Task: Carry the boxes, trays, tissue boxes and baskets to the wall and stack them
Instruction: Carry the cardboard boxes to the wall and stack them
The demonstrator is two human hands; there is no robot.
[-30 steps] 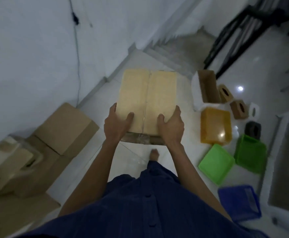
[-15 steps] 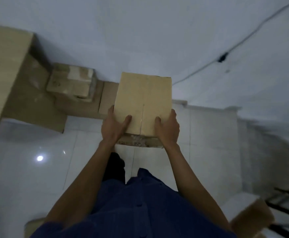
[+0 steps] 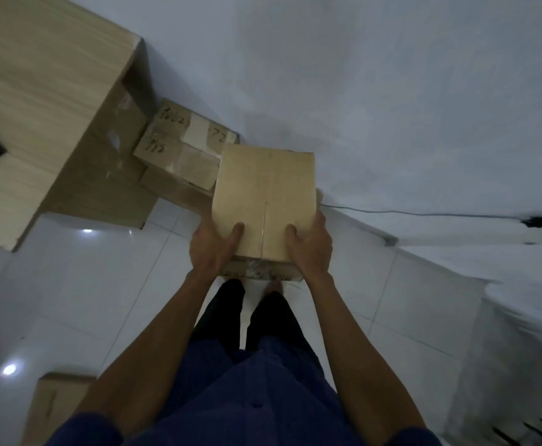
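Observation:
I hold a closed brown cardboard box (image 3: 263,194) in front of me at waist height, its top seam running away from me. My left hand (image 3: 213,247) grips its near left corner and my right hand (image 3: 309,246) grips its near right corner, thumbs on top. Just beyond the box, against the white wall (image 3: 359,91), sits a small taped box with handwriting (image 3: 179,143) on top of a lower cardboard box (image 3: 173,189). The carried box hides part of that pile.
A tall wood-grain cabinet (image 3: 38,107) stands at the left beside the pile. Another cardboard box (image 3: 54,403) lies on the white tiled floor at the lower left. A dark cable (image 3: 424,214) runs along the wall on the right. My feet are below the box.
I have turned from the baskets and trays toward the wall and stepped closer to the pile. The stacked boxes and cabinet look larger and nearer. Both hands keep the same grip.

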